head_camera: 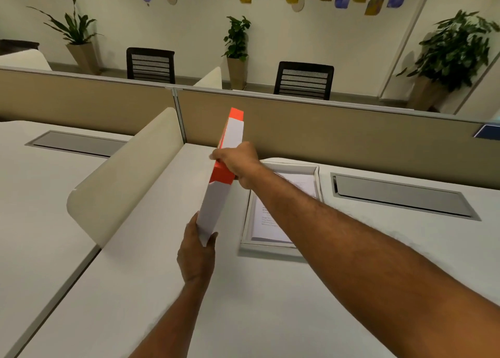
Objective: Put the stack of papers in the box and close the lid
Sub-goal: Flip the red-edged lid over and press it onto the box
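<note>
A shallow white box (244,242) lies open on the desk, and the stack of printed papers (266,222) rests inside it. To the box's left I hold its lid (216,203), white with orange parts, tilted up on edge above the desk. My left hand (196,252) grips the lid's near bottom corner. My right hand (239,165) grips its upper middle edge, and my right forearm crosses over the box and hides part of the papers.
A rounded cream divider panel (127,173) stands just left of the lid. A tan partition wall (351,130) runs behind the desk. Grey cable hatches (400,196) (75,142) are set into the desktops. Chairs and potted plants stand beyond the partition.
</note>
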`<action>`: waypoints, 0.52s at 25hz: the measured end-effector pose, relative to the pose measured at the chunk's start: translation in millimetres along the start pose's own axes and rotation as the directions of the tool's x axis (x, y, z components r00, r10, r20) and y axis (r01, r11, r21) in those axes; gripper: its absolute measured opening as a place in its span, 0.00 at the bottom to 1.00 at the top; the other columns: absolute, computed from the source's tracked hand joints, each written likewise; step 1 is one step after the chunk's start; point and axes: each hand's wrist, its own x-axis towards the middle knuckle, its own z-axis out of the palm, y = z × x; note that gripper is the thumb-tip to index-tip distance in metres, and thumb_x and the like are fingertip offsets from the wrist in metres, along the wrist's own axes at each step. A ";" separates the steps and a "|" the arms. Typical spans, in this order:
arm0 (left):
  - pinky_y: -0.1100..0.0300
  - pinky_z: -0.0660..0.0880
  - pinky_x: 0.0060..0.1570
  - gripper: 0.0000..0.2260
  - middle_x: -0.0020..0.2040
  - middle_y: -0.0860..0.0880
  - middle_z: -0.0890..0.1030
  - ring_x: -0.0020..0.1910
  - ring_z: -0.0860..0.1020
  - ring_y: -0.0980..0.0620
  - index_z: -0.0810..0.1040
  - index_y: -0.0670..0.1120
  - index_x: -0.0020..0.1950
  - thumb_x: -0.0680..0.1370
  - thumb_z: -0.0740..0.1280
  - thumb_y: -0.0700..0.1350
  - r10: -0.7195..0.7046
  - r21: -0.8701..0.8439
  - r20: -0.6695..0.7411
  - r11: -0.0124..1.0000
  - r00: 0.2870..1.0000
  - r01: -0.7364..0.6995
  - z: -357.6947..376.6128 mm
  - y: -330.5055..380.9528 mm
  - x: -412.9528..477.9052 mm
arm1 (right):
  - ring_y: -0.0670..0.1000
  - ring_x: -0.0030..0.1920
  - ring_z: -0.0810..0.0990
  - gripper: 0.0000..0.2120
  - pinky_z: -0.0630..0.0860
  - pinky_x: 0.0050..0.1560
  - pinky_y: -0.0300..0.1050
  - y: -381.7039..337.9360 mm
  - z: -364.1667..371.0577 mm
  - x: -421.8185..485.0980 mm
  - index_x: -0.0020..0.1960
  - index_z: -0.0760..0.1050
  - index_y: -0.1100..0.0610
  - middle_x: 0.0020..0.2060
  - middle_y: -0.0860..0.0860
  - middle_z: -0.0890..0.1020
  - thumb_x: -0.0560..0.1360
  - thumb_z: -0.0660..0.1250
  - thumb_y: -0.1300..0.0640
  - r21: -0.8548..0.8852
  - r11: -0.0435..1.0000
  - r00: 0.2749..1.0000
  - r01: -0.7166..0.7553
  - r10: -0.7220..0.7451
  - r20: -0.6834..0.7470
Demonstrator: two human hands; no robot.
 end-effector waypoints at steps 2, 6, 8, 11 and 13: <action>0.41 0.78 0.52 0.33 0.63 0.46 0.79 0.55 0.81 0.40 0.64 0.54 0.70 0.69 0.75 0.54 0.039 0.049 0.014 0.998 0.999 -0.039 2.1 5.3 -7.6 | 0.53 0.45 0.79 0.17 0.80 0.45 0.49 5.8 -8.5 -4.6 0.51 0.68 0.57 0.46 0.55 0.78 0.68 0.73 0.60 0.038 0.999 0.997 0.011 -0.008 -0.078; 0.48 0.76 0.56 0.34 0.71 0.50 0.71 0.64 0.73 0.51 0.64 0.53 0.72 0.71 0.67 0.65 0.042 -0.112 0.070 0.993 0.997 -0.034 -8.2 0.1 -12.9 | 0.51 0.40 0.78 0.15 0.77 0.36 0.44 11.0 -35.9 -12.0 0.50 0.69 0.59 0.41 0.51 0.77 0.68 0.72 0.60 0.058 0.995 0.983 0.079 -0.068 -0.173; 0.46 0.72 0.62 0.27 0.71 0.46 0.71 0.68 0.71 0.47 0.67 0.50 0.70 0.77 0.58 0.64 -0.182 -0.472 0.104 0.856 0.978 0.210 -14.1 -6.4 -1.1 | 0.54 0.41 0.81 0.17 0.77 0.34 0.43 11.3 -56.2 -13.1 0.53 0.73 0.65 0.44 0.55 0.80 0.67 0.72 0.60 0.118 0.992 0.977 0.056 -0.030 -0.211; 0.47 0.75 0.59 0.28 0.62 0.45 0.76 0.61 0.76 0.46 0.70 0.45 0.69 0.78 0.56 0.63 -0.385 -0.628 0.449 0.507 0.807 0.591 -22.6 -4.5 20.1 | 0.52 0.36 0.80 0.19 0.75 0.29 0.40 17.2 -89.1 -16.4 0.56 0.76 0.66 0.42 0.56 0.81 0.68 0.71 0.59 0.235 0.972 0.975 0.023 0.030 -0.221; 0.50 0.82 0.48 0.24 0.53 0.44 0.82 0.51 0.82 0.47 0.74 0.45 0.64 0.78 0.59 0.61 -0.333 -0.618 0.562 0.439 0.757 0.652 -22.5 6.7 22.9 | 0.50 0.35 0.80 0.15 0.77 0.30 0.40 27.6 -109.8 -18.7 0.52 0.77 0.63 0.42 0.55 0.82 0.68 0.71 0.58 0.273 0.962 0.976 0.004 0.055 -0.209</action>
